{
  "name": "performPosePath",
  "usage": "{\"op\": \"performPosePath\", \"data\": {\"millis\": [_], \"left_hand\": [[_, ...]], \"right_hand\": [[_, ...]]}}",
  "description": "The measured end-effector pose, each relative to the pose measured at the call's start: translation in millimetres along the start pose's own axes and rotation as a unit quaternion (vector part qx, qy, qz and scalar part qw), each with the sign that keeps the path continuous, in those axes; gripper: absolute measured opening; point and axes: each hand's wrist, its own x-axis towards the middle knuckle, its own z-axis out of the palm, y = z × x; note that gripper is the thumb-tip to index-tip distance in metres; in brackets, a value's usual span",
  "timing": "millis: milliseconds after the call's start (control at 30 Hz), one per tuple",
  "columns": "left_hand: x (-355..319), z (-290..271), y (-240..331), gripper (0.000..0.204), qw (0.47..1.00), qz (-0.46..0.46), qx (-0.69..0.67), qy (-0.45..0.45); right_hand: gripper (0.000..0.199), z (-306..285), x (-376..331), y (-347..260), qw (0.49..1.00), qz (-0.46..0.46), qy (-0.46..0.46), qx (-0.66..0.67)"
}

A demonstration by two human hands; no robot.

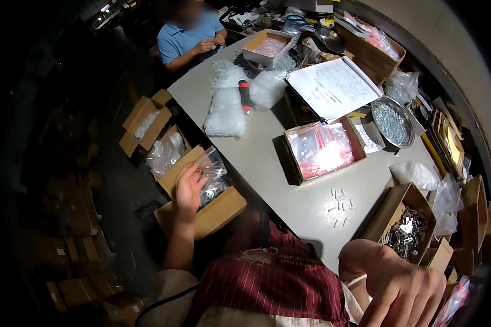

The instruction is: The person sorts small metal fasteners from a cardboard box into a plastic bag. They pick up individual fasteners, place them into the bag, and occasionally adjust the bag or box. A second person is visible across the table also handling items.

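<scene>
Over an open cardboard box (223, 210) beside the table's left edge, my left hand (189, 185) has its fingers loosely spread. A small clear zip bag (214, 162) with a red strip is right at those fingertips; whether they touch it is hard to see. Dark and clear packed bags (213, 189) lie inside the box. At the lower right, my right hand (401, 283) reaches down with fingers stretched and slightly apart, the tips cut off by the frame. Close by it stands a cardboard box of dark metal pieces (406, 231). Several small metal pins (341, 206) lie on the table (275, 185).
A box of red-edged zip bags (324, 150), a clipboard (335, 90), a bowl of small metal parts (391, 122), a red-black screwdriver handle (244, 95) and a filled clear bag (226, 103) are on the table. Another person (188, 41) works at the far end. More cartons (147, 120) stand left.
</scene>
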Motion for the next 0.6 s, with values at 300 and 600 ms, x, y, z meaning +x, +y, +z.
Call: {"op": "performPosePath", "data": {"millis": [300,600], "left_hand": [[33.7,-220.1,-124.7,0.017,0.796,-0.024,0.598,0.087],[-23.5,-160.1,-116.8,0.03,0.757,-0.436,0.458,-0.166]], "right_hand": [[0.052,-4.8,-13.7,8.7,0.998,-0.02,-0.06,-0.017],[0.051,2.6,-11.2,24.9,0.999,-0.011,-0.029,0.031]]}}
